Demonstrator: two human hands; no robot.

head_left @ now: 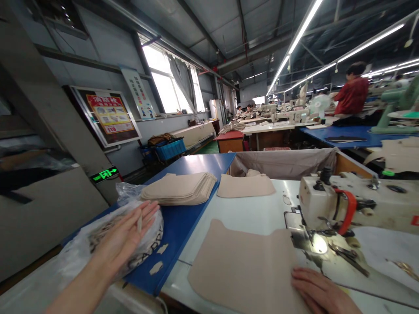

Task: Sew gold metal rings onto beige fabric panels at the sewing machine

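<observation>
My left hand point(131, 231) is stretched out palm up over a clear plastic bag point(153, 244) with dark lettering and small pieces inside. A small pale beige strip point(139, 221) lies across its fingers. On the white sewing table, a large beige fabric panel point(242, 266) lies flat. My right hand point(319, 288) rests on the panel's right edge, fingers extended and pressing lightly down. Right of the panel stands a white sewing machine point(340, 200), its lamp lighting the needle area. Another beige panel point(245, 186) lies farther back.
A stack of beige panels point(180, 188) sits on the blue tabletop point(183, 231) at left, with small scraps point(156, 267) near the bag. Behind the table is a cloth-lined bin point(284, 162). A person in red point(352, 93) stands far right near a green fan point(397, 109).
</observation>
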